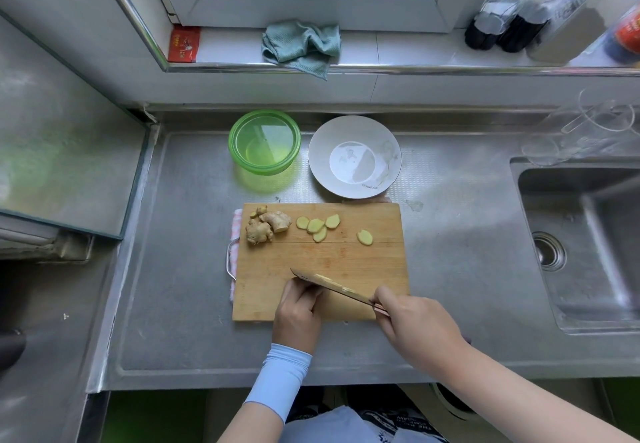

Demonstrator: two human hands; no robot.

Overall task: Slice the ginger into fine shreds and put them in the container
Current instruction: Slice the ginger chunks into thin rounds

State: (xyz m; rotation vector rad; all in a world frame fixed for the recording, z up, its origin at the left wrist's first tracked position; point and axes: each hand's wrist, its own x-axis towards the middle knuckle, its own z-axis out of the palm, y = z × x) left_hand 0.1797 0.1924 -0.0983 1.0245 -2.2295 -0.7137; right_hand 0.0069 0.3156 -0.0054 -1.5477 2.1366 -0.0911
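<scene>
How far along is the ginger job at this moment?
Done: a few ginger slices lie on the cutting board. In hand: the right hand grips the knife, blade beside the curled left hand; what it cuts is hidden. Left: ginger root lies aside, no shreds show, the green container is empty.

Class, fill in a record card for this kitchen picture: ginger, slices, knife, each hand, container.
whole ginger: far left corner of the cutting board
ginger slices: five, loose on the board, right of the whole ginger
knife: gripped by the right hand, blade low over the board's near part
left hand: fingers curled beside the blade; anything under them hidden
green container: empty, behind the board
shreds: none visible
</scene>
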